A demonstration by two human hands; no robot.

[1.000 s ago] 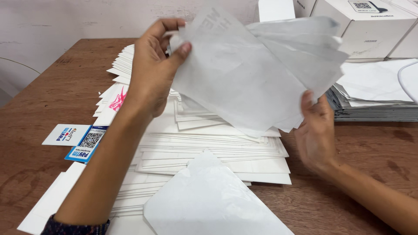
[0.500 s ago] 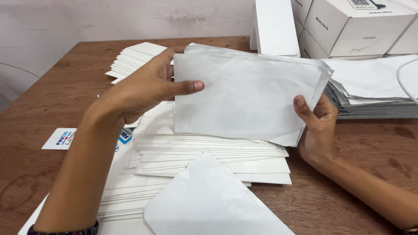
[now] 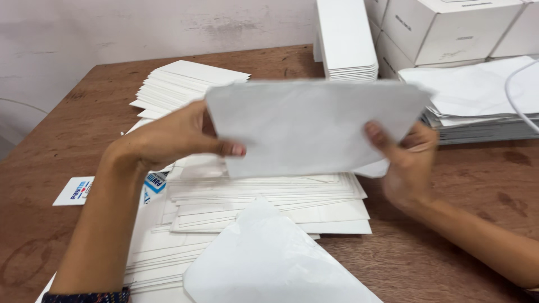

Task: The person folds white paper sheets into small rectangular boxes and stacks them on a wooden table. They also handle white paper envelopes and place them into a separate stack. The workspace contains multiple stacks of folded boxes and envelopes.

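Observation:
Both my hands hold a flat white envelope (image 3: 306, 126) level above the brown wooden table (image 3: 67, 140). My left hand (image 3: 179, 137) grips its left edge with the thumb on the front. At the right edge my right hand (image 3: 407, 163) pinches it, thumb on the front. Beneath the envelope lies a fanned pile of white envelopes (image 3: 269, 205). A single white envelope with a rounded flap (image 3: 269, 264) lies nearest to me.
Another stack of white envelopes (image 3: 185, 84) sits at the far left. A tall white stack (image 3: 345, 36), white boxes (image 3: 449, 28) and a pile of white sheets (image 3: 483, 101) stand at the back right. Small printed cards (image 3: 76, 191) lie at the left.
The loosely spread sheets were brought together into one flat envelope and lowered toward the pile. The view moved closer, and both hands came down with the envelope.

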